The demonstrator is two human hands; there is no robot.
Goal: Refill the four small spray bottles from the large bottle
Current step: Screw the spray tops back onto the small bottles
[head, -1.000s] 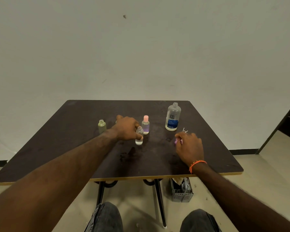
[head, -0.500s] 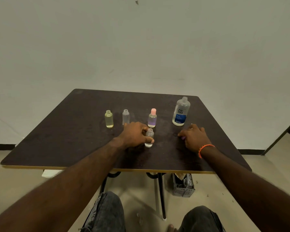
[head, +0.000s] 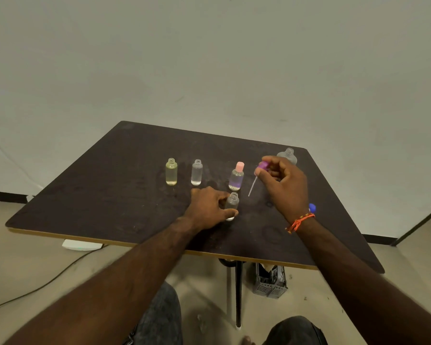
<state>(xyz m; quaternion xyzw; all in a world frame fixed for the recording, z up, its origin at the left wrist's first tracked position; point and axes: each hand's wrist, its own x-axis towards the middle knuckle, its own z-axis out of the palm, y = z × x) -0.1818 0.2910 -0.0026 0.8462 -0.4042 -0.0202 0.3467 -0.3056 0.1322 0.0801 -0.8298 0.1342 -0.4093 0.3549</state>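
Gripping a small open clear bottle [head: 232, 204] that stands on the dark table [head: 105, 195], the left hand [head: 210, 207] curls its thumb and fingers round the bottle's lower half, with the uncapped neck showing above the fingers. Above and to the right of it, the right hand [head: 283, 185] is raised off the table and pinches a purple spray top [head: 263, 166] between thumb and fingertips, its thin dip tube [head: 252, 186] hanging down at a slant toward the left hand, clear of any bottle. Just behind the left hand stands a small bottle with a pink cap [head: 237, 176], holding purplish liquid. Farther to the left of that hand's knuckles stand two more uncapped small bottles, one clear [head: 196, 172] and one yellowish [head: 171, 171], side by side. The large bottle [head: 287, 155] stands behind the right hand, mostly hidden by it, only its open neck and shoulder showing. A blue cap [head: 312, 208] lies on the table just right of the right wrist, which wears an orange band [head: 299, 222].
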